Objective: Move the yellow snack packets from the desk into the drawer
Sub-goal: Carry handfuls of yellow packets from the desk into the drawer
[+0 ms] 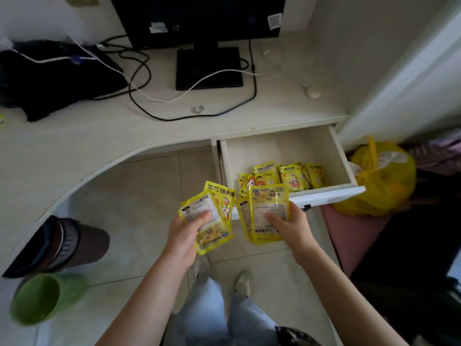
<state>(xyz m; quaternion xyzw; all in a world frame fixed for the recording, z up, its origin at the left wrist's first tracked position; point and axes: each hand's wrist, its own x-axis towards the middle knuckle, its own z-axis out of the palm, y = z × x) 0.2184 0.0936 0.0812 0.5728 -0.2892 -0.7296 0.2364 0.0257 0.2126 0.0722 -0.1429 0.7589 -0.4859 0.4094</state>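
Observation:
My left hand (185, 229) grips a fanned bunch of yellow snack packets (212, 208), thumb on top, held over the floor just left of the open drawer (279, 148). My right hand (290, 224) holds a second stack of yellow packets (268, 203) in front of the drawer's front panel (329, 192). Several more yellow packets (291, 177) lie in the drawer's near half, leaning against the front. The drawer's back half is bare. The desk (99, 136) shows no yellow packets in the part I can see.
A black monitor on its stand (209, 67), tangled cables (149, 96) and a dark cloth heap (50, 76) sit on the desk. A yellow plastic bag (379, 181) is right of the drawer. A brown bin (64, 243) and a green bin (42, 298) stand on the floor at left.

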